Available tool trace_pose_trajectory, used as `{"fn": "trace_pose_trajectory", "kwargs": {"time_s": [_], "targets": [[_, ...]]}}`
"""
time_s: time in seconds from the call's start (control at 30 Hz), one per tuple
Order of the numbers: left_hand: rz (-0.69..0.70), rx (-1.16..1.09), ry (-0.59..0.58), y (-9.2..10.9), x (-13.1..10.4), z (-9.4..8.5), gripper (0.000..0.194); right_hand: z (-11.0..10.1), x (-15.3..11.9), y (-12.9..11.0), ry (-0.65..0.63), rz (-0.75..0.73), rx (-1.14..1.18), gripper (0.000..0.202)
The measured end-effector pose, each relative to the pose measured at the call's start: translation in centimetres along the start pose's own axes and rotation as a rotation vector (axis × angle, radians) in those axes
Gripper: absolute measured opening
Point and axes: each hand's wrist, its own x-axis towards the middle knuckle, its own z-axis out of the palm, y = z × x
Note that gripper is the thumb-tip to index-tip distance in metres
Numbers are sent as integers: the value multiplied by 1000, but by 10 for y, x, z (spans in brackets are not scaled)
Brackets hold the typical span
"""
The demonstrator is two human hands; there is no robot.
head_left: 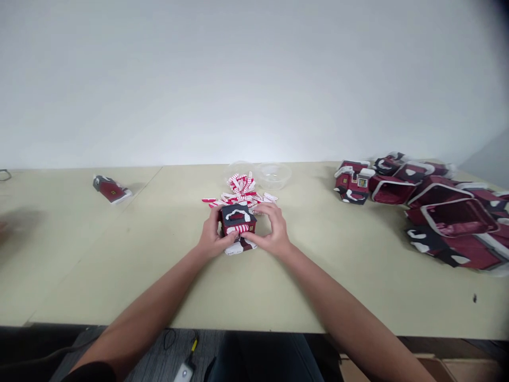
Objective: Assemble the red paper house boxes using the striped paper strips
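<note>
Between my hands a miniature house point(240, 216) stands on the table, with dark red walls, a dark grey roof and white snow-like trim. A red-and-white striped piece point(239, 228) lies across its front, below the roof. My left hand point(212, 233) grips the house's left side, its thumb at the left end of the striped piece. My right hand point(274, 231) curls around the right side, fingertips at the back corner and thumb at the striped piece's right end. Just behind the house lies a pile of similar striped pieces point(242, 185).
Two clear plastic bowls stand by the wall, one, the right bowl point(274, 175), beside the pile. Several dark red houses point(352, 183) are heaped at the right. Another house point(111, 189) lies at the left. A blurred shape shows at the far left edge.
</note>
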Motion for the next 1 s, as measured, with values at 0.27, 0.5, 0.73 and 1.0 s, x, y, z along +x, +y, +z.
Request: {"fn": "trace_pose_trajectory", "kwargs": {"time_s": [0.27, 0.5, 0.73, 1.0], "targets": [[-23, -17, -22, 1, 0, -4, 68, 5, -5, 5, -174, 266, 156, 79], [25, 19, -32, -9, 13, -23, 65, 2, -2, 16, -269, 290, 122, 82], [-37, 271, 748, -43, 36, -123, 60, -16, 4, 38, -162, 343, -52, 60], [-262, 419, 1449, -53, 8, -197, 61, -35, 12, 56, 41, 510, -196, 46]]}}
